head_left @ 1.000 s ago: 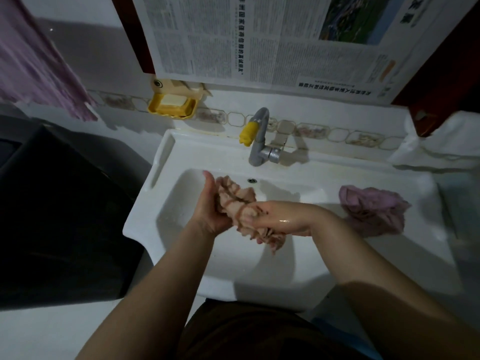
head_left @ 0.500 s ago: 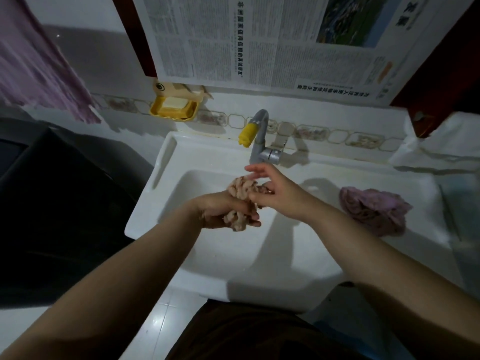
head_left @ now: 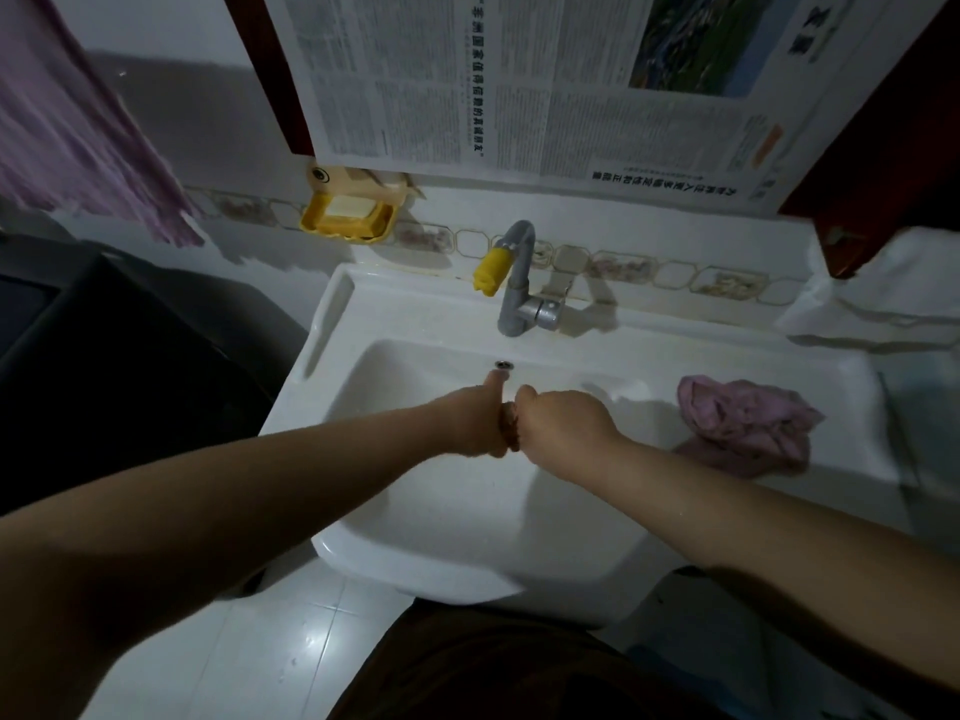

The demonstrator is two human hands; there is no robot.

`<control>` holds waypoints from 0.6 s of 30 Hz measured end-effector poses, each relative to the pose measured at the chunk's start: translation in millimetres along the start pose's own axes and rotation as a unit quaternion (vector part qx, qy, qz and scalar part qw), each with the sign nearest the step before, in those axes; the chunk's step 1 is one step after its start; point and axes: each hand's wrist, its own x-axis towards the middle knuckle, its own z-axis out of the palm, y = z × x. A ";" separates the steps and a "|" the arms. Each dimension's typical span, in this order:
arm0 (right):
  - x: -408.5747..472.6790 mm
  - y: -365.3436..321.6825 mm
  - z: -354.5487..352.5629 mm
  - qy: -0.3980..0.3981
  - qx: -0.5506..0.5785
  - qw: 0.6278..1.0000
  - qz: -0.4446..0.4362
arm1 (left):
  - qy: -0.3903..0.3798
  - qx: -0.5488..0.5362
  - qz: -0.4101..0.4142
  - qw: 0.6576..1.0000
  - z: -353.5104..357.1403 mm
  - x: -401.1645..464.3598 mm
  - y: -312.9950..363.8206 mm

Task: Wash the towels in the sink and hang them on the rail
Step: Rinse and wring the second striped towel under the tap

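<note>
A person's left hand and right hand clench a twisted brown towel above the sink; wet fingers might slip, dropping it.

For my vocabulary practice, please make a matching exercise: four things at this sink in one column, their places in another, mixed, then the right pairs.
Things:
1. beige towel
2. purple towel
3. soap dish
4. tap

Places:
A. on the wall, left of the tap
B. squeezed between both hands
C. behind the basin
D. on the sink's right ledge

Pairs: 1-B, 2-D, 3-A, 4-C
</note>
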 end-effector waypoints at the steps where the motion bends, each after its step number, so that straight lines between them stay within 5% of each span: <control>1: 2.3 -1.3 -2.4 -0.075 0.070 0.994 0.048 | 0.065 0.096 0.031 0.993 3.5 -0.5 -1.1; 5: 14.1 -10.2 -4.1 -0.281 0.418 0.848 0.166 | 0.226 0.345 0.213 0.885 -4.2 3.2 -14.4; 9: 6.7 1.5 -14.6 -0.403 0.651 0.610 0.202 | 0.279 0.373 0.411 0.783 -18.2 13.7 -31.4; 11: 8.5 8.5 -12.7 -0.431 0.695 0.544 0.189 | 0.290 0.379 0.418 0.773 -20.3 18.4 -31.3; 13: 11.1 16.8 -11.5 -0.427 0.710 0.534 0.166 | 0.290 0.387 0.354 0.800 -18.6 13.8 -19.9; 15: 9.1 23.5 -12.0 -0.423 0.708 0.550 0.129 | 0.239 0.386 0.209 0.866 -12.1 5.7 -7.1; 18: -1.2 21.9 -6.1 -0.316 0.669 0.651 0.171 | 0.148 0.294 0.036 0.944 -4.4 3.9 1.9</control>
